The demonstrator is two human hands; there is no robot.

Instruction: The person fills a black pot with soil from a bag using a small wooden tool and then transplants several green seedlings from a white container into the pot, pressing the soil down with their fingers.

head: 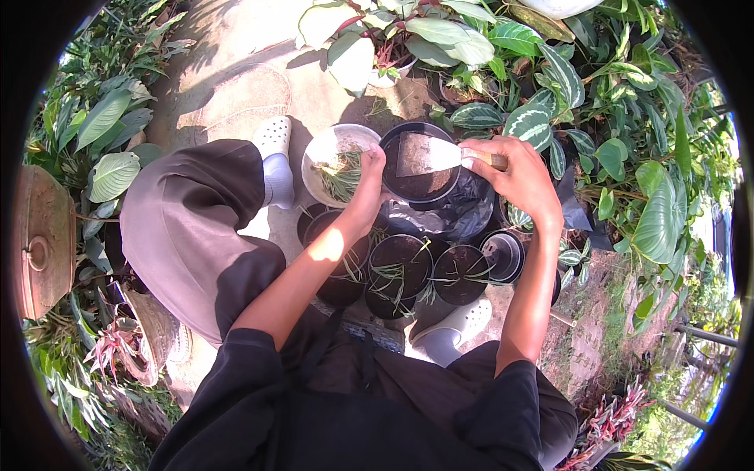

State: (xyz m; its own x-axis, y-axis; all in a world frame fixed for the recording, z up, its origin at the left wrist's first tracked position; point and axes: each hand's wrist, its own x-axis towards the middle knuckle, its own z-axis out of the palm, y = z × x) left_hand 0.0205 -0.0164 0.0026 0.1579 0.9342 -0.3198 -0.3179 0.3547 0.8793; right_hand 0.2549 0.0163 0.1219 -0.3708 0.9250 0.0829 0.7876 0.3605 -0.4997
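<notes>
My left hand [372, 185] grips the near left rim of a black plastic pot [393, 189], thumb upward. Dark soil [427, 187] shows inside it. In my right hand [524, 176] is the wooden handle of a flat-bladed scraper [433, 154]. Its broad metal blade lies over the pot's opening; whether it touches the soil I cannot tell. Left of the pot, a white bowl [313, 150] holds grassy plant cuttings [341, 175], partly hidden behind my left hand. A black plastic bag [456, 215] sits just below the pot.
Several black pots [400, 265] with soil and thin grassy seedlings stand between my feet. Nested black pots [502, 256] are on their right. Leafy potted plants [530, 112] crowd the right side. A large-leaved plant [406, 35] stands ahead, and a brown planter [47, 241] at far left.
</notes>
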